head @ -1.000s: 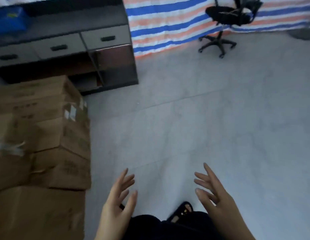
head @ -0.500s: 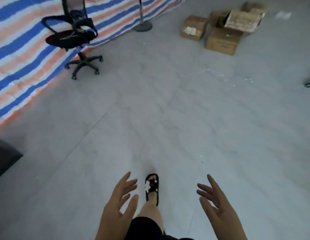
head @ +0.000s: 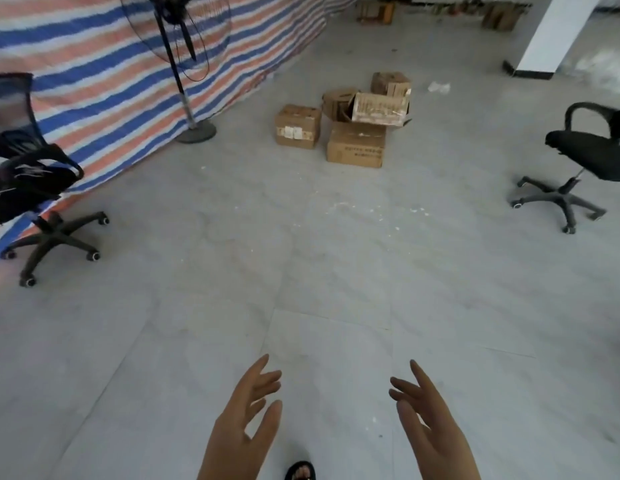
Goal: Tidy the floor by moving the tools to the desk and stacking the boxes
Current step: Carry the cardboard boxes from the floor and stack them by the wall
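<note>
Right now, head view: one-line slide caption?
Both hands, left hand and right hand, open and empty, facing loose cardboard boxes on the grey floor between two office chairs.

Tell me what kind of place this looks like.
Probably an unfinished office or workshop space: a striped blue, orange and white tarpaulin serves as a wall, brown cardboard boxes sit on the bare grey tiled floor, and black swivel office chairs stand loose.
</note>
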`<state>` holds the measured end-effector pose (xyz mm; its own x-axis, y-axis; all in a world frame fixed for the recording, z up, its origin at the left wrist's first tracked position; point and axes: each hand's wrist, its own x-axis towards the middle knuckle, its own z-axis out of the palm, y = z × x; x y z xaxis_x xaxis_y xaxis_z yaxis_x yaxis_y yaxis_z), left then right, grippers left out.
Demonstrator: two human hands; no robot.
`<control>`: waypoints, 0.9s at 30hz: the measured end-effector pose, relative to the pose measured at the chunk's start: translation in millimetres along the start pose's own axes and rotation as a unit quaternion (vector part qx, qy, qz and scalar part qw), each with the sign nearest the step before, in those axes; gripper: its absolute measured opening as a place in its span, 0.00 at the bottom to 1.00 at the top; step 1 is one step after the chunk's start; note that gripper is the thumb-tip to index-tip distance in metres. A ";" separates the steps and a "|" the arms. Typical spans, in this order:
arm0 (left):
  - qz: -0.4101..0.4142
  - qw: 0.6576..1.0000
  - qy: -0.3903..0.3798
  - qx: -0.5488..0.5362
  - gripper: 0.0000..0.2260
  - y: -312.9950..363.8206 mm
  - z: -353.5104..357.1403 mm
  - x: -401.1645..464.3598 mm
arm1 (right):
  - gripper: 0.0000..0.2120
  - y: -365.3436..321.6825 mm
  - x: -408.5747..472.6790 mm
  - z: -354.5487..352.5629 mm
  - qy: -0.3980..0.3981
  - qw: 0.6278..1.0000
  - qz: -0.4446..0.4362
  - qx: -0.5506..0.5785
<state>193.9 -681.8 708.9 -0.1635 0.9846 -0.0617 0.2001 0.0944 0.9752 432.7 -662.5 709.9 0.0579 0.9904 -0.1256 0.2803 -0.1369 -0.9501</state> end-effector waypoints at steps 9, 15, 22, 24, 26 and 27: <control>-0.020 0.999 -0.016 0.029 0.24 4.2 47.1 179.8 | 0.28 5.5 170.5 -19.5 0.038 0.999 0.037 0.012; -0.008 1.000 0.000 0.018 0.25 28.8 119.3 329.1 | 0.24 -5.1 337.5 -71.8 0.058 0.998 0.029 0.024; -0.019 1.000 -0.010 0.014 0.21 65.8 193.3 477.4 | 0.25 -22.2 506.4 -117.6 0.045 0.998 0.033 0.003; -0.031 0.999 -0.004 0.017 0.22 65.7 204.8 515.8 | 0.25 -23.4 545.6 -119.7 0.039 0.998 0.042 -0.004; -0.032 0.999 -0.005 0.019 0.25 62.7 215.6 558.9 | 0.25 -22.6 587.5 -120.4 0.033 0.998 0.052 -0.006; -0.031 0.999 -0.009 0.021 0.27 60.9 221.3 583.1 | 0.25 -22.0 611.1 -120.5 0.034 0.998 0.055 -0.004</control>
<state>324.6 -69.3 685.3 -0.1589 0.9791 -0.1269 0.2298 0.1617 0.9597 577.4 -56.6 688.5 0.1525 0.9661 -0.2085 0.2758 -0.2442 -0.9297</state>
